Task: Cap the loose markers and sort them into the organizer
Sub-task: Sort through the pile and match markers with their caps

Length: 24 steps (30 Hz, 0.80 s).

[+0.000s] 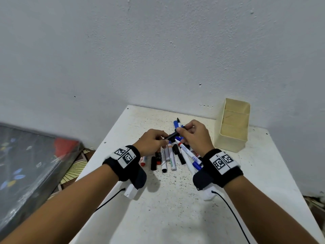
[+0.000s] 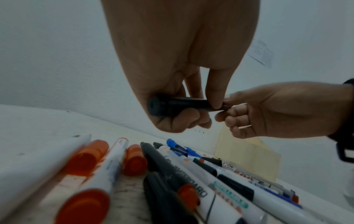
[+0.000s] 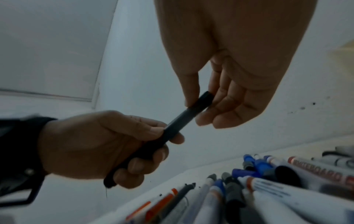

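Both hands hold one black marker [image 1: 171, 136] above the pile. My left hand [image 1: 154, 140] grips its barrel [image 2: 178, 106], fingers curled round it. My right hand [image 1: 190, 132] pinches the black cap [image 3: 201, 101] on the marker's far end between thumb and fingers. Below the hands lies a pile of loose markers [image 1: 168, 158] in white, black, blue and red, some capped, some with bare tips. The beige organizer [image 1: 232, 127] stands to the right of the pile, its compartments showing nothing inside.
The white speckled table [image 1: 175, 199] backs onto a white wall [image 1: 158, 50]. A dark patterned slab [image 1: 31, 164] lies left of the table, lower down. Loose red caps [image 2: 134, 160] and black caps [image 1: 153, 163] lie among the markers.
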{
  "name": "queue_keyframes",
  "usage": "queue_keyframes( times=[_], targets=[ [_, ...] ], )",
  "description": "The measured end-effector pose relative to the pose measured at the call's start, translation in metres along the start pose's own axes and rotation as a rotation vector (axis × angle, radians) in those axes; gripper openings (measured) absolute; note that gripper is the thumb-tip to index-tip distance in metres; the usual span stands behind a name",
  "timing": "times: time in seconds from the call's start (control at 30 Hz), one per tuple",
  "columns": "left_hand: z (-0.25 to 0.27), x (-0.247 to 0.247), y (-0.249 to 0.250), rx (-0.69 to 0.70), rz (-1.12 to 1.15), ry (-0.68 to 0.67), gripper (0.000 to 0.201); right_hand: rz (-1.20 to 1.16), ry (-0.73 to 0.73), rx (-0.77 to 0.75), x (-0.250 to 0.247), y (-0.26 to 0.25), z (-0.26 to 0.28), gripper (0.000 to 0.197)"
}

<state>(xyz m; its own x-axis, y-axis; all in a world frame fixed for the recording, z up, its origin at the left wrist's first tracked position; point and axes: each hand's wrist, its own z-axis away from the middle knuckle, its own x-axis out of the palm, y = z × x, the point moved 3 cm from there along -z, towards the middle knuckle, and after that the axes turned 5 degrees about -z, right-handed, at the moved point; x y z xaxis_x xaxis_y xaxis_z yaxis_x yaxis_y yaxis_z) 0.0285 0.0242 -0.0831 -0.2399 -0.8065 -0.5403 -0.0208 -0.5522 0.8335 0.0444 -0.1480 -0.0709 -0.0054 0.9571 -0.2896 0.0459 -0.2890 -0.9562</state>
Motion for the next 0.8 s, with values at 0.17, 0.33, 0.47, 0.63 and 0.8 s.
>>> queue_keyframes(
  times=[0.17,0.33,0.47,0.63,0.8],
  targets=[
    [-0.002,-0.006,0.0,-0.038,0.021,0.036,0.015,-0.218,0.112,0.126,-0.012,0.002,-0.021,0.018],
    [0.001,-0.019,-0.01,-0.061,-0.03,0.056,0.013,0.202,-0.226,0.207,-0.005,0.025,-0.031,0.015],
    [0.004,-0.022,-0.016,-0.065,-0.028,0.041,0.012,0.488,-0.265,0.014,-0.009,0.02,-0.043,0.02],
    [0.005,-0.023,-0.019,-0.07,-0.01,0.038,0.011,0.874,-0.44,0.041,0.0,0.023,-0.046,0.02],
    [0.006,-0.021,-0.016,-0.06,-0.026,0.026,0.01,1.049,-0.382,-0.045,0.014,0.022,-0.045,0.021]
  ],
)
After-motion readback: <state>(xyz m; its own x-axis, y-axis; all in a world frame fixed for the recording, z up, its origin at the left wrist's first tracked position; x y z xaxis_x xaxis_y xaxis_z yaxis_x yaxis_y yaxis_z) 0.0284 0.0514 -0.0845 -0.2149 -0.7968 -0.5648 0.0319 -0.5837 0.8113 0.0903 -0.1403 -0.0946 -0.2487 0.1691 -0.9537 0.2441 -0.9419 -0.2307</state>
